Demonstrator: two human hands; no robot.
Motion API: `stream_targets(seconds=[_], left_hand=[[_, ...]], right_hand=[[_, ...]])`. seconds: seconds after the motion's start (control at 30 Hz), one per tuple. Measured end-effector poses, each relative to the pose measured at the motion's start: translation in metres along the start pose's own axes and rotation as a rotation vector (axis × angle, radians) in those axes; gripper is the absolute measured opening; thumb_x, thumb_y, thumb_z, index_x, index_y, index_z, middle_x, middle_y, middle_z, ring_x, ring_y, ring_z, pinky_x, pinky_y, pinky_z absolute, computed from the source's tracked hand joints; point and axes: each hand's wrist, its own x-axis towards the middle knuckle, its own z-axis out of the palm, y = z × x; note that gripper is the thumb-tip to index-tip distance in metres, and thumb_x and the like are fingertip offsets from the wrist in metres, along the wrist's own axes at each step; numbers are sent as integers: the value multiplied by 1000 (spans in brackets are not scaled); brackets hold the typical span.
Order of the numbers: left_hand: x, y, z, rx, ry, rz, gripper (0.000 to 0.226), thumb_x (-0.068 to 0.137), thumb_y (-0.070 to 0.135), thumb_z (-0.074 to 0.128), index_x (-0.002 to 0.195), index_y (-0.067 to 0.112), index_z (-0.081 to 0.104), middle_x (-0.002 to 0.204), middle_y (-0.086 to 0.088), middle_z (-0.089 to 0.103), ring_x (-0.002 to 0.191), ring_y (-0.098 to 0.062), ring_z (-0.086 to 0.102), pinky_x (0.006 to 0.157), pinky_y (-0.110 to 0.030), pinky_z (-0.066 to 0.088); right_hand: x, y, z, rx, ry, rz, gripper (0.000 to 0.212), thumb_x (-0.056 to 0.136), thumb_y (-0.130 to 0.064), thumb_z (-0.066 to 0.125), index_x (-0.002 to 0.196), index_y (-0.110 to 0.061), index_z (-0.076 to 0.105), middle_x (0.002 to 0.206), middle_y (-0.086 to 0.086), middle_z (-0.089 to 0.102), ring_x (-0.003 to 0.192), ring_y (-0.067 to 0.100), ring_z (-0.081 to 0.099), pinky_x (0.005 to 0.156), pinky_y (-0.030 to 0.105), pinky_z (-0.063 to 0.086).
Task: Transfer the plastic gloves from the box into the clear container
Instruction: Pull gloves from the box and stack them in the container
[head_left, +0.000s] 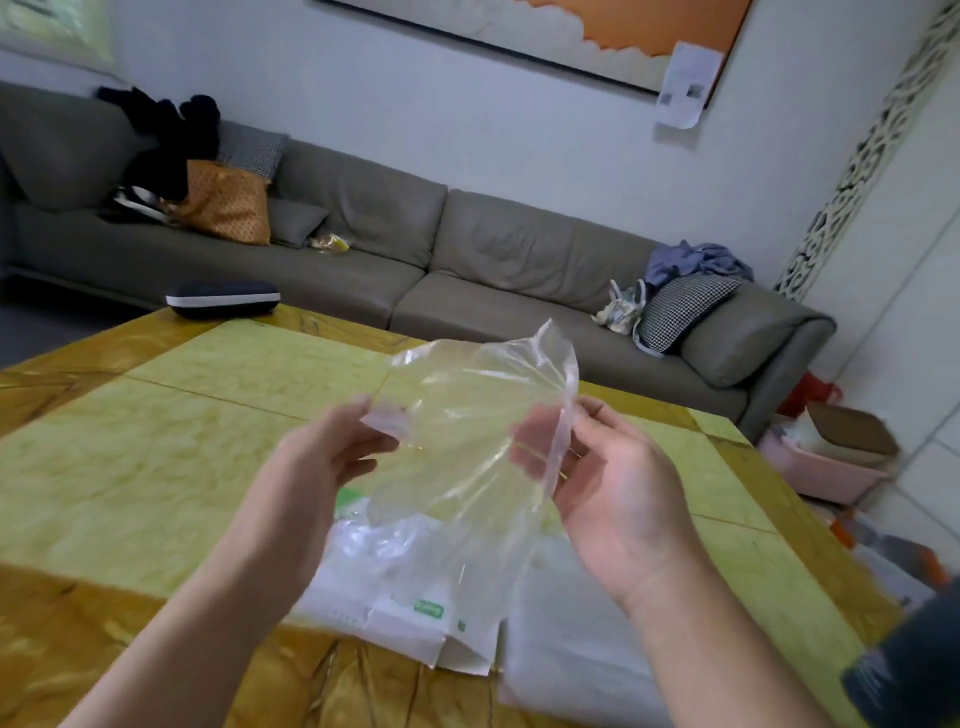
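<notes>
1. One head-worn view, looking forward and down over the yellow table (156, 441) from close above.
2. It faces a grey sofa (467, 260) across the room (frame noticeably tilted).

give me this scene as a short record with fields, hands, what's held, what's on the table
left hand: left hand pinches the left edge of the glove
right hand: right hand pinches its right edge
held item: thin clear plastic glove, spread between both hands above the table
box: white cardboard box with green marks, open, under the glove
container: pale clear container, right of the box, blurred
table: yellow marble-pattern table
far corner: dark oval case with white band
</notes>
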Motion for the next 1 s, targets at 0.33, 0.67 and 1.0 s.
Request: stream_targets(seconds=[0.33,0.67,1.0], left_hand=[[-22,13,41,372,-142,51,9,93,2,68,93,9,75,80,-9,76,69,-25,73,66,-41,64],[-13,20,75,669,-307,175,10,92,9,71,92,18,75,78,5,77,66,-15,73,60,-31,61],[-13,3,133,1144,-199,378,12,95,24,68,106,29,69,100,12,73,87,-8,69,76,-35,60]], right_hand=[[-23,-2,-49,-74,-35,217,52,103,-37,47,123,8,62,115,34,72,110,54,69,97,58,53],[-23,-30,-94,-782,36,77,15,98,-7,72,88,4,71,77,18,75,61,32,71,48,32,54],[-16,-31,-156,-981,128,114,11,99,5,62,92,1,69,77,15,76,65,29,77,50,34,57]])
